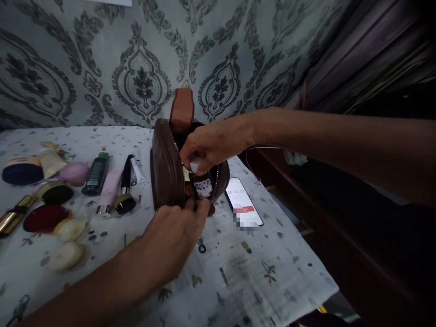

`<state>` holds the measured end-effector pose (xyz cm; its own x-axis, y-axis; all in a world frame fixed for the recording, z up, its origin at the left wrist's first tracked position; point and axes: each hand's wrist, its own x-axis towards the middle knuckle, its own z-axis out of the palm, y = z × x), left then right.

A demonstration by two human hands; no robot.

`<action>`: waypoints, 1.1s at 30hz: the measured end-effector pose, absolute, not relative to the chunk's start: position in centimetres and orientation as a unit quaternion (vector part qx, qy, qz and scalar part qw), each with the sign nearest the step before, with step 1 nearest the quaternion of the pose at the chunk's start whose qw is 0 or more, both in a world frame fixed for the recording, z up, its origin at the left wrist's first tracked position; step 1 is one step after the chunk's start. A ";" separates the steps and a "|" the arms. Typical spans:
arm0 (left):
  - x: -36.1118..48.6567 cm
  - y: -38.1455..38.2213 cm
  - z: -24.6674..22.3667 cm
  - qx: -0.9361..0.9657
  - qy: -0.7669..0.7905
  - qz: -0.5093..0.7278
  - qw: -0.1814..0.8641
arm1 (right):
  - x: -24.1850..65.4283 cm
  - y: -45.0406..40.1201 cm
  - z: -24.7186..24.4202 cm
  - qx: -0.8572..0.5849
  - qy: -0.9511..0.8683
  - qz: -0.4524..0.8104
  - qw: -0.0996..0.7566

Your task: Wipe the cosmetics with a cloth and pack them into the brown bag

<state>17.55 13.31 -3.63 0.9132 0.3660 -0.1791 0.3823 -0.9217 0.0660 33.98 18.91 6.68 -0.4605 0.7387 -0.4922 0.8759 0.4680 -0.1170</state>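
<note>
A brown zip bag point(166, 168) stands open on the patterned white cloth, its tan flap point(182, 109) raised at the back. My right hand point(214, 143) reaches into the opening from the right, its fingers closed on the white cap of a small bottle point(203, 187) with a patterned label. The bottle is partly inside the bag. My left hand point(177, 236) is at the front edge of the bag, fingers closed on its rim. The rest of the bag's contents are mostly hidden by shadow and my hands.
Left of the bag lie a green bottle point(97, 175), a pink tube point(109, 193), a dark red round item point(47, 219), a cream jar point(67, 255) and several other cosmetics. A lit phone point(243, 200) lies right of the bag, near the table's right edge. Patterned fabric hangs behind.
</note>
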 end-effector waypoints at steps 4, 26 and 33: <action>17.8 13.2 -3.2 0.973 0.183 -0.133 0.041 | 34.6 19.0 6.5 0.476 0.839 -0.163 0.207; 16.8 13.8 -5.3 0.970 0.217 -0.023 0.105 | 33.7 18.6 6.8 0.505 0.816 -0.168 0.225; 16.9 14.9 -3.4 0.958 0.186 -0.051 0.210 | 33.5 19.9 7.0 0.533 0.769 -0.264 0.233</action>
